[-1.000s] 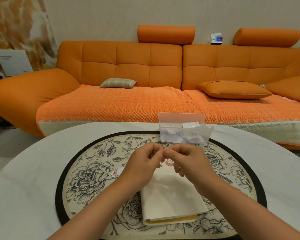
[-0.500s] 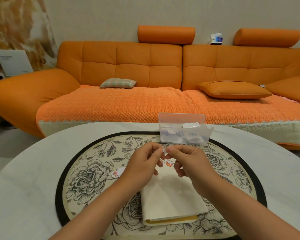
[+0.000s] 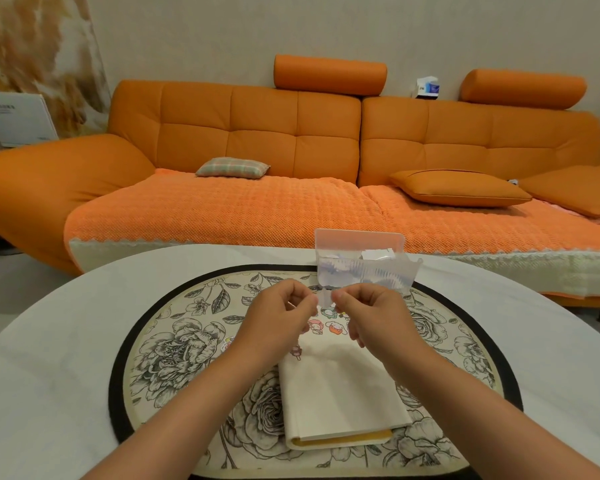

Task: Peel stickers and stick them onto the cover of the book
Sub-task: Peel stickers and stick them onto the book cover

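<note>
Fingers on my left hand [image 3: 281, 315] pinch one edge of the pale sticker slip [image 3: 326, 296], those of my right hand [image 3: 371, 315] the other; they've drawn apart since a second ago (peel under way, I judge). The book [image 3: 340, 393] lies on the counter [image 3: 49, 375] just below, awaiting it.

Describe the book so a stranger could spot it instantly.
Start at the white table, then the black-rimmed floral mat on it. The book lies on the mat's near half: the only plain cream slab there, yellow edge toward the camera, cartoon stickers at its far end.
</note>
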A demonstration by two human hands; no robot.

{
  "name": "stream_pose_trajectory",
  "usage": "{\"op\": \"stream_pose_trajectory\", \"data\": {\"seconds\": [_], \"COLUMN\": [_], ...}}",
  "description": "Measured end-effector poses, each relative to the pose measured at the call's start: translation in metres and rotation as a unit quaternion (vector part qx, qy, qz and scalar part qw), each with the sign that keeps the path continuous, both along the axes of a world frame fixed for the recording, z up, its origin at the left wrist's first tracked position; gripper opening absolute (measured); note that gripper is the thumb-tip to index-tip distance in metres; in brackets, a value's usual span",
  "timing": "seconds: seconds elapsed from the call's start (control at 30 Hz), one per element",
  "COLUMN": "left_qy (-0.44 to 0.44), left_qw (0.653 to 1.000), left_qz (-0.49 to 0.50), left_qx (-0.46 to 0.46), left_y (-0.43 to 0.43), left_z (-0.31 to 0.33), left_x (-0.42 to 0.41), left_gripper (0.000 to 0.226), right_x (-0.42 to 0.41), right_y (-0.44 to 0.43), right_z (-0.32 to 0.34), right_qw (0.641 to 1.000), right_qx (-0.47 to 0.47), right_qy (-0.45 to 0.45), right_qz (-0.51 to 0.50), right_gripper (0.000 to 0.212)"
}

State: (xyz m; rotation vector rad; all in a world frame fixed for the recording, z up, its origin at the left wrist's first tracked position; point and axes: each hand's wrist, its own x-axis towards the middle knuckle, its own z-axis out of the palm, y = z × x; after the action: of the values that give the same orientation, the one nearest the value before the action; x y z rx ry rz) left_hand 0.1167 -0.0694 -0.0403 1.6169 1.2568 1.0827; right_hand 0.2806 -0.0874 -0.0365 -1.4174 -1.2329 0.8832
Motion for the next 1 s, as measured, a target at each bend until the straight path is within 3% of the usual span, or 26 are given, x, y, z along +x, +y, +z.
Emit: {"op": "stream_pose_trajectory", "data": {"seconds": [0.27, 0.4, 0.57, 0.67, 0.9, 1.0], "left_qy": [0.088, 0.081, 0.070, 0.064, 0.040, 0.023], "left_qw": [0.995, 0.996, 0.997, 0.998, 0.999, 0.999], "left_qz": [0.021, 0.017, 0.014, 0.006, 0.010, 0.012], "left_qx": [0.032, 0.037, 0.036, 0.028, -0.010, -0.036], "left_y": [0.015, 0.020, 0.026, 0.028, 0.027, 0.023], "left_z": [-0.002, -0.002, -0.003, -0.004, -0.003, 0.000], "left_x": [-0.023, -0.032, -0.037, -0.038, -0.038, -0.032], "left_gripper": [0.016, 0.016, 0.015, 0.016, 0.015, 0.018], "right_x": [0.007, 0.011, 0.007, 0.005, -0.010, -0.015], "right_y": [0.021, 0.061, 0.111, 0.121, 0.072, 0.040], "right_z": [0.014, 0.021, 0.019, 0.018, 0.023, 0.026], "right_qw": [0.995, 0.975, 0.917, 0.912, 0.920, 0.908], "right_qx": [0.034, 0.067, 0.053, 0.033, 0.124, 0.156], "right_qy": [-0.073, -0.185, -0.373, -0.393, -0.372, -0.387], "right_qz": [-0.058, -0.107, -0.132, -0.116, -0.021, 0.038], "right_gripper": [0.013, 0.012, 0.016, 0.027, 0.012, 0.011]}}
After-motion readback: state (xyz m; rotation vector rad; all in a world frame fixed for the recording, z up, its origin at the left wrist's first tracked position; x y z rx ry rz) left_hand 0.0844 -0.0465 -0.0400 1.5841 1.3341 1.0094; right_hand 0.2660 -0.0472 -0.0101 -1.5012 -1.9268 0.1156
